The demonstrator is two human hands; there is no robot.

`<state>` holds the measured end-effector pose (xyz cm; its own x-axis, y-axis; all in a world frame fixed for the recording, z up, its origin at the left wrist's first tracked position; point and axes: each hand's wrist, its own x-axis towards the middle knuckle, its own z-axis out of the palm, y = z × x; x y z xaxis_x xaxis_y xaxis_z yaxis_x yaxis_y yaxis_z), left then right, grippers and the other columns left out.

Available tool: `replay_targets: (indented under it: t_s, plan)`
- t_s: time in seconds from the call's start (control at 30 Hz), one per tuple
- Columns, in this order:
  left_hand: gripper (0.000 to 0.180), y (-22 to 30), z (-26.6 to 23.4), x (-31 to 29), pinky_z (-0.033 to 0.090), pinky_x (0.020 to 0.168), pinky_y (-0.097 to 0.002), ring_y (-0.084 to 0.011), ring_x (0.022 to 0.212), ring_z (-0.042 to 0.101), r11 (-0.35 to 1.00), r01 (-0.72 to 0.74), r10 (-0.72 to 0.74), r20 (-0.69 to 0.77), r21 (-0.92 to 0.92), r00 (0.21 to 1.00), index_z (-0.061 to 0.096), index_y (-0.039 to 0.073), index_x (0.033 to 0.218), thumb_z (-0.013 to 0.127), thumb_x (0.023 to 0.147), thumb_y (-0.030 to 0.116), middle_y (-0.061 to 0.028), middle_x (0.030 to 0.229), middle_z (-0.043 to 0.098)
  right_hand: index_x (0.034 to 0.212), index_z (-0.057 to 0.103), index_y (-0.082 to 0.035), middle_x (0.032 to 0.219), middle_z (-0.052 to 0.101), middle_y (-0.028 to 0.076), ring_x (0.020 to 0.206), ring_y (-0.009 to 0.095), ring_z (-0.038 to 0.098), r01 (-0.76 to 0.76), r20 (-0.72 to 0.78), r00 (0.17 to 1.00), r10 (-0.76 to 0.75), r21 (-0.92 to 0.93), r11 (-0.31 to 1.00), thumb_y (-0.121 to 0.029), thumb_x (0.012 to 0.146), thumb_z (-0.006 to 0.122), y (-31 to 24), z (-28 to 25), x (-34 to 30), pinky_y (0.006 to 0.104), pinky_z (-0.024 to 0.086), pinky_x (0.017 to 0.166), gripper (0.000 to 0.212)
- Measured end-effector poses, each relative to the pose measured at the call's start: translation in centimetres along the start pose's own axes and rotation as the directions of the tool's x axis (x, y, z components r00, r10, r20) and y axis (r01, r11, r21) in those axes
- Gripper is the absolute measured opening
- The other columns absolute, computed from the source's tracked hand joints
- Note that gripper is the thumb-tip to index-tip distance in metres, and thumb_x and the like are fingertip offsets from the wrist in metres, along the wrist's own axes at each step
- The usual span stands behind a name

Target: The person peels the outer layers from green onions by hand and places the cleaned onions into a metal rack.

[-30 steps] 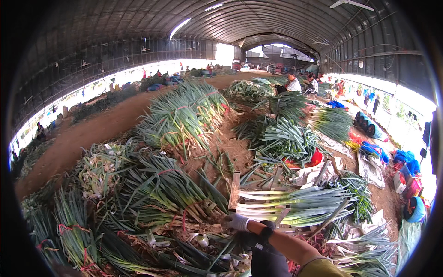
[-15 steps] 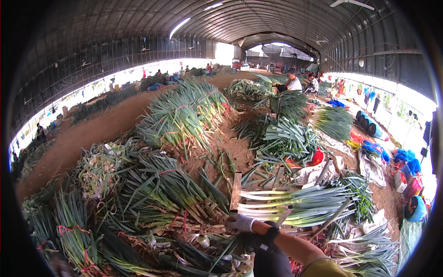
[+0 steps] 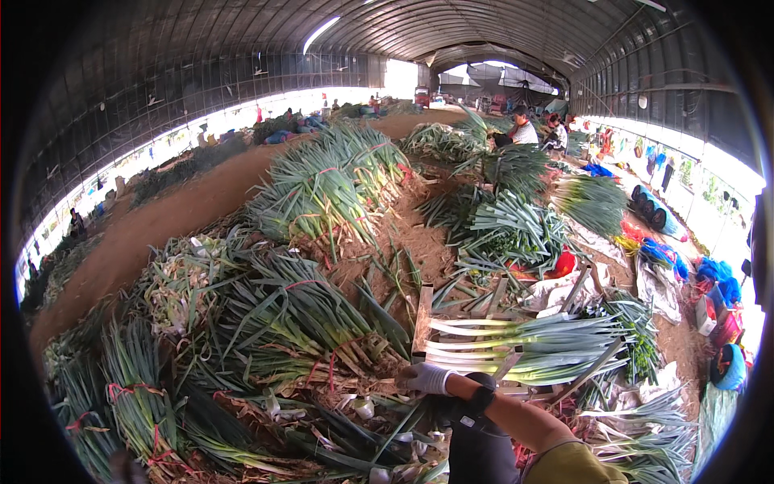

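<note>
My right hand [image 3: 425, 378], in a white glove, reaches in from the lower right. Its fingers look bent at the root ends of a tied bundle of long green onions [image 3: 318, 310]; what they hold, if anything, is hidden. A dark band [image 3: 480, 398] circles the wrist. Just beyond the hand stands a rack with wooden posts [image 3: 422, 319]. Cleaned green onions [image 3: 524, 347] lie across the rack, white ends toward the left. My left hand does not show.
Tied onion bundles [image 3: 141, 395] lie at the lower left, beside loose trimmings [image 3: 355, 407]. A larger pile [image 3: 339, 185] rises farther back. My dark-trousered knee [image 3: 482, 452] is below the rack. Two people [image 3: 524, 133] sit far off. Blue bundles [image 3: 717, 278] line the right side.
The view has shifted a little, so most things sit slightly farther right. My right hand stays by the root ends, with its sleeve showing more.
</note>
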<state>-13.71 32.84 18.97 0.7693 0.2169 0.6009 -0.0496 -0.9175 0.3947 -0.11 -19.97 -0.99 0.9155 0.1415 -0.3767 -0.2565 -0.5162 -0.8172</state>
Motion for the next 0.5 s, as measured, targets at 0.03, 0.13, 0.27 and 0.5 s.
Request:
replay_targets:
  t_s: [0.03,0.13,0.27,0.5]
  plan:
    - [0.025,-0.6,3.4,-0.7,0.045,0.072,-0.0301,-0.0211,0.072,0.054,0.975,0.007,0.003,0.048,-0.223,0.999,0.059,-0.002,0.106,0.059,0.083,0.009,-0.0115,0.087,0.064,0.112,0.058,-0.007,0.093,0.063,0.002,0.075,0.01,0.06,-0.007,0.002,1.0,0.007,-0.036,0.999,-0.029,0.085,0.059,0.1,-0.1,0.0,0.0235,0.052,0.063,0.034]
    - [0.025,-1.1,13.7,-2.9,0.045,0.063,-0.0277,-0.0128,0.07,0.052,0.764,0.335,-0.096,0.416,-0.552,0.904,0.058,0.003,0.109,0.059,0.085,0.013,-0.0081,0.087,0.06,0.107,0.061,-0.011,0.08,0.064,0.011,0.067,0.018,0.06,0.095,-0.105,0.99,-0.098,-0.032,0.995,-0.038,0.081,0.059,1.8,0.5,0.4,0.0318,0.05,0.06,0.038]
    - [0.038,-2.4,24.5,-3.7,0.042,0.043,-0.0258,-0.013,0.047,0.048,0.278,0.459,-0.177,0.425,-0.844,0.888,0.051,0.004,0.114,0.062,0.078,0.012,-0.0022,0.066,0.053,0.109,0.058,-0.01,0.09,0.062,0.022,0.081,0.04,0.059,0.182,-0.139,0.958,-0.251,-0.383,0.906,-0.047,0.079,0.057,0.3,2.3,1.4,0.0419,0.048,0.072,0.048]
    - [0.031,0.6,21.6,4.0,0.041,0.049,-0.0267,-0.0133,0.058,0.053,0.022,0.434,-0.318,0.405,-0.901,0.857,0.055,0.003,0.11,0.057,0.088,0.026,-0.0055,0.076,0.06,0.099,0.063,-0.01,0.088,0.066,0.014,0.079,0.03,0.063,0.482,0.164,0.876,-0.454,-0.262,0.836,-0.034,0.079,0.059,-7.3,13.4,7.0,0.0359,0.049,0.073,0.032]
